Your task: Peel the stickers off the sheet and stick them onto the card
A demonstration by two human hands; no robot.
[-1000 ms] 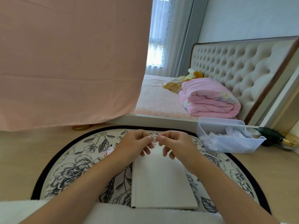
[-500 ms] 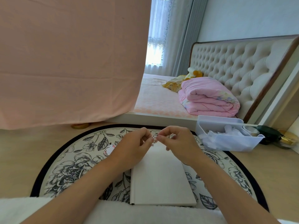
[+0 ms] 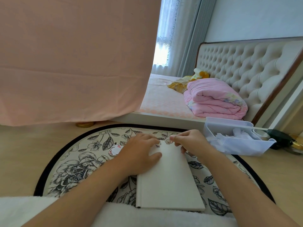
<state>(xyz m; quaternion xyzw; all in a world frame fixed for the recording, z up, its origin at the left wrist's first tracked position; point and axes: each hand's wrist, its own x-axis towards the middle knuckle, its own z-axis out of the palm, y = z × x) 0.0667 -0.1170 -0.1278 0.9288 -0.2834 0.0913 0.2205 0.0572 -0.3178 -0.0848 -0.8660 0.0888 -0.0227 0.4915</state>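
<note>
1. Card point(image 3: 167, 182) lies flat on a floral rug point(image 3: 78, 169) on the floor point(image 3: 24, 153), its long side running away from the person.
2. Flat on the card's far left corner rests the left hand point(image 3: 141, 153), fingers fairly straight and thumb spread onto the white face. It holds nothing and seems to pin the card down.
3. At the card's far edge the right hand point(image 3: 191, 143) pinches a sticker point(image 3: 168, 141) between thumb and forefinger, the other fingers curled under. Whether the sticker touches the card yet, I cannot tell.
4. Just beside the left fingertips, also at the far edge, shows a second, smaller figure point(image 3: 158, 145). It is too small to say whether it is stuck down.
5. On the rug, left of the left hand, lies a pink-and-white cutout point(image 3: 114, 149). The sheet itself I cannot make out.
6. Handling, as a judgement:
   - The sticker is tiny, almost weightless and limp, and tacky on one side, so it will likely curl and cling to skin.
   - It is best held by its very rim, touching as little of the glue face as possible, then laid one edge first and smoothed outward with a fingertip.
   - The card looks stiff and light and could slide on the rug, so the flat left hand earns its place.
7. Right of the right hand, on the floor just off the rug, stands a clear bin point(image 3: 242, 147) of white crumpled scraps.
</note>
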